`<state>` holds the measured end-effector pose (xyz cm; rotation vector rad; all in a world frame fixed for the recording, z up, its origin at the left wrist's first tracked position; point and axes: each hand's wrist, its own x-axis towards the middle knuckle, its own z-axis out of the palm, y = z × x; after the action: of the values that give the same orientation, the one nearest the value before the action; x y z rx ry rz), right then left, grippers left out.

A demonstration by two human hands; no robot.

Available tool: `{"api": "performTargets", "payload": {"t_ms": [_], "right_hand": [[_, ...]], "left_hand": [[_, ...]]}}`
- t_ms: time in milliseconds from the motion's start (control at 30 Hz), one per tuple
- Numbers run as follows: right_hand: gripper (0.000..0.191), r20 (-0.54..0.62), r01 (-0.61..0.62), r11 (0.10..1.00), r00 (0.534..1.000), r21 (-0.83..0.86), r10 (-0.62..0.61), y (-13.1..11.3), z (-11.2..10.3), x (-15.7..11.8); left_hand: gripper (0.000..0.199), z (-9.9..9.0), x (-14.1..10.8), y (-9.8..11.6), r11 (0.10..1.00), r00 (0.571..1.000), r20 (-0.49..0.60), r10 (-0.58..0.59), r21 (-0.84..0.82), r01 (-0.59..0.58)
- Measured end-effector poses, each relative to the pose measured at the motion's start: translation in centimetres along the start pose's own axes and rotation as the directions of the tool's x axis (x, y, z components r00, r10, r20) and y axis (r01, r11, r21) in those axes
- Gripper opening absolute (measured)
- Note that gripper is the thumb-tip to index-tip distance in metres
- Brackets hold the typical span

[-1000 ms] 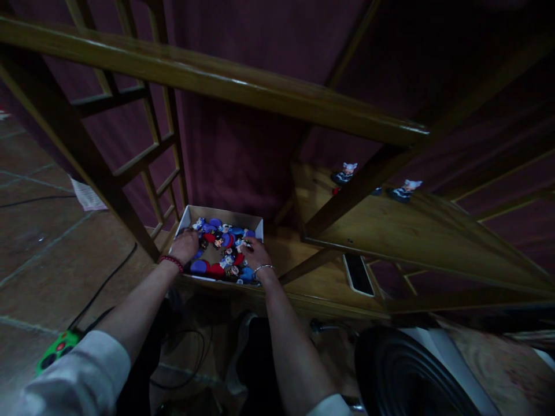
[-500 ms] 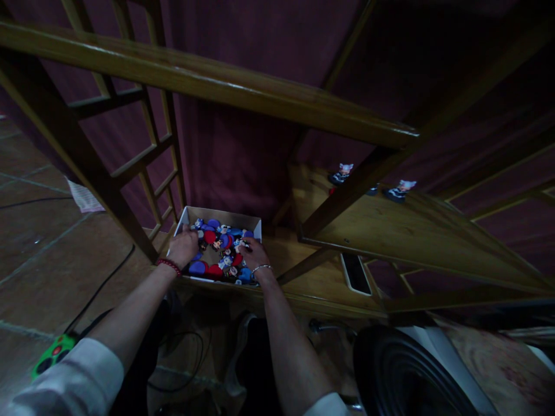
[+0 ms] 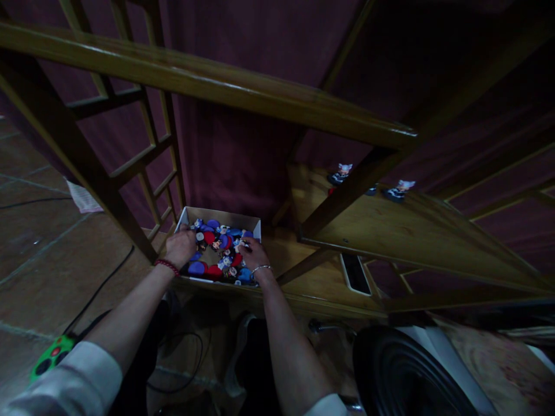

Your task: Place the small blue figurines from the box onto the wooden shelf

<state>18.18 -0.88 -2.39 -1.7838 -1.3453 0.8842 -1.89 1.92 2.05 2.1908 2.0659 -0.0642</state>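
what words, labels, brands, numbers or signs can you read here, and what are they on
No text can be read in this view.
Toy figures in the box: any lettering is too small to read.
Pale sheet at left: any print is too blurred to read.
Phone: dark screen, no words to be seen.

Nothing legible in your view. Any markings on the small red, purple and blue round-based figures (image 3: 215,245), or on the green plastic block with red and black round parts (image 3: 52,354), are too small and dim for you to read.
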Motion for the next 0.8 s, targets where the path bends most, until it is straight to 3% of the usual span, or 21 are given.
{"api": "performTargets", "payload": {"t_ms": [367, 500, 633, 800], "right_hand": [[0.028, -0.003, 0.018, 1.000, 1.000, 0.008, -0.018, -0.2, 0.0, 0.0], [0.029, 0.008, 0.022, 1.000, 1.000, 0.019, -0.022, -0.2, 0.1, 0.0], [0.028, -0.004, 0.027, 0.999, 1.000, 0.035, -0.026, -0.1, 0.1, 0.1], [0.027, -0.032, 0.048, 0.997, 0.998, 0.068, -0.046, 0.1, 0.3, 0.3]], "left_hand": [[0.029, -0.2, 0.6, -1.0, 0.993, 0.990, -0.130, 0.049, -0.103, -0.062], [0.029, -0.4, 0.7, -0.9, 0.973, 0.985, -0.164, 0.061, -0.209, -0.095], [0.028, 0.4, 1.1, -0.8, 0.899, 0.987, -0.149, 0.052, -0.424, -0.111], [0.026, 1.9, 1.5, -0.3, 0.724, 0.997, -0.080, 0.021, -0.686, -0.070]]}}
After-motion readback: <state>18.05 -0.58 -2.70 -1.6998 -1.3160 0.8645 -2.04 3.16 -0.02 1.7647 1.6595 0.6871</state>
